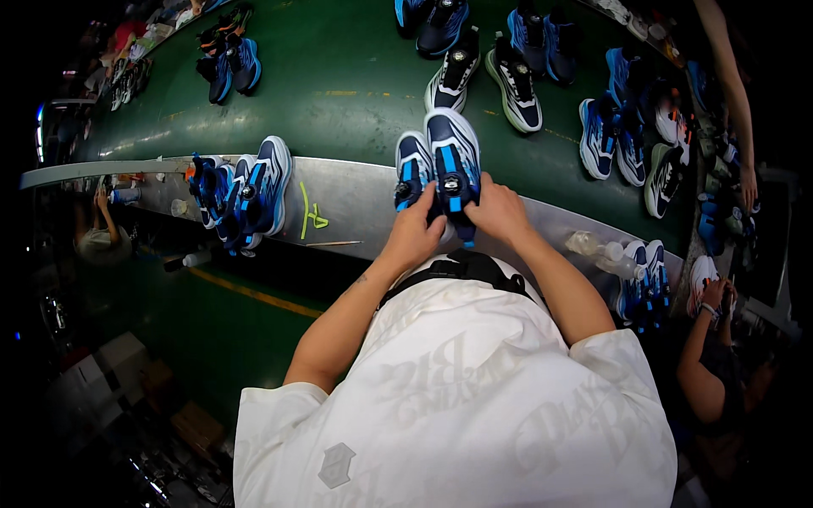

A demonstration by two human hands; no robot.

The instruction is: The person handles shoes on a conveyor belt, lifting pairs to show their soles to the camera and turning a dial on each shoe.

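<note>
Gripping one pair of blue shoes (453, 140) near the heels with left hand (411, 230) and right hand (501, 210), toes-forward, over the metal surface (347, 190). On its left, more shoes (269, 186) near a yellow strip (305, 210) and a thin stick (334, 244). Beyond, on the green surface (330, 118), scattered pairs (597, 140), with another person's arm (735, 85) at far right.

My pair of navy-and-white sneakers (451, 152)
Side by side before me, toes pointing away, dark round dials over bright blue strips.

Head-worn left fisheye view, facing steeply down, close above wearer's white shirt (474, 381)
</note>
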